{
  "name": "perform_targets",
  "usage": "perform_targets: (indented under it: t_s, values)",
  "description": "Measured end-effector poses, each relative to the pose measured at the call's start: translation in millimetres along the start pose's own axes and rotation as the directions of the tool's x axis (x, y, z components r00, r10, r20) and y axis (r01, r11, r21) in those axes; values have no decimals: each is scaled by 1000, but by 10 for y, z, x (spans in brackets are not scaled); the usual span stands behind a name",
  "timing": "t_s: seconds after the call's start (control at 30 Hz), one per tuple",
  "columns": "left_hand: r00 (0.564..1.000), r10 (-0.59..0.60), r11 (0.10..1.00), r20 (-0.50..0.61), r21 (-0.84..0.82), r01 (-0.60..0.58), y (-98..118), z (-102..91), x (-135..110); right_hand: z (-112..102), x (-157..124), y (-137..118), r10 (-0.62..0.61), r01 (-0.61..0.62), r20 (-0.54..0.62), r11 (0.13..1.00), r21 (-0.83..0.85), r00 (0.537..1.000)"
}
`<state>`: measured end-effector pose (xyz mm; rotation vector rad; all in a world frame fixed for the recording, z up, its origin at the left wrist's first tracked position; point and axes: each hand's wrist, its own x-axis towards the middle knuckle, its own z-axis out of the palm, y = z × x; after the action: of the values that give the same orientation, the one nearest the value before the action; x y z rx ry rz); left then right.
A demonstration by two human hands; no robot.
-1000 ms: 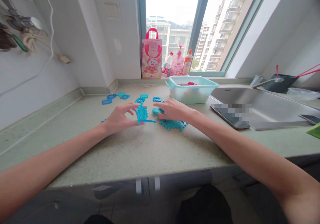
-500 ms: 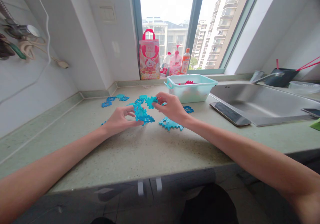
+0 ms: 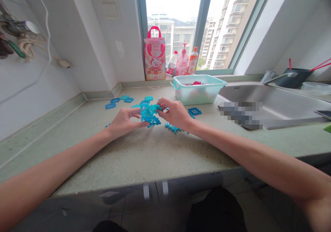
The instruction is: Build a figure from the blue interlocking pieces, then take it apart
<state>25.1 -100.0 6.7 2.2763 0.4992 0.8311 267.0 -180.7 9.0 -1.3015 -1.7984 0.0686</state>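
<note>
My left hand is closed on an assembly of interlocking plastic pieces, blue and turquoise with notched edges, held just above the counter. Between the fingertips of my right hand is a single turquoise interlocking piece, which meets the upper right side of the assembly. Whether the two are locked together I cannot tell. Beneath my right hand lies a flat turquoise group of pieces, partly covered by it. A dark blue piece rests just beyond that wrist.
More blue and turquoise pieces lie at the back left of the counter. A mint-green tub with red pieces stands at the back, beside the steel sink. Bottles and a printed bag line the window sill.
My right hand has brought the single turquoise piece leftward and down against the assembly. My left hand keeps its hold almost in place. The view has shifted slightly.
</note>
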Motion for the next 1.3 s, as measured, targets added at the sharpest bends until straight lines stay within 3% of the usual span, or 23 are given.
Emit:
perform_targets:
  t_s: [0.43,0.87,1.17,1.3]
  values:
    - [998,-50,988,41,-144,55,31,44,-37,-20,-36,-41,-30,32,45,998,-53,999]
    - [999,42,999,21,-5,-42,-10,59,-61,-34,-74,-55,-169,175,48,960,-216,984]
    - [999,42,999,17,-16,-42,33,53,-75,-84,-81,-112,-159,169,65,964,-203,985]
    - [1000,-9,998,-7,-69,9,144,72,-33,-140,-24,-145,-109,113,50,988,-106,993]
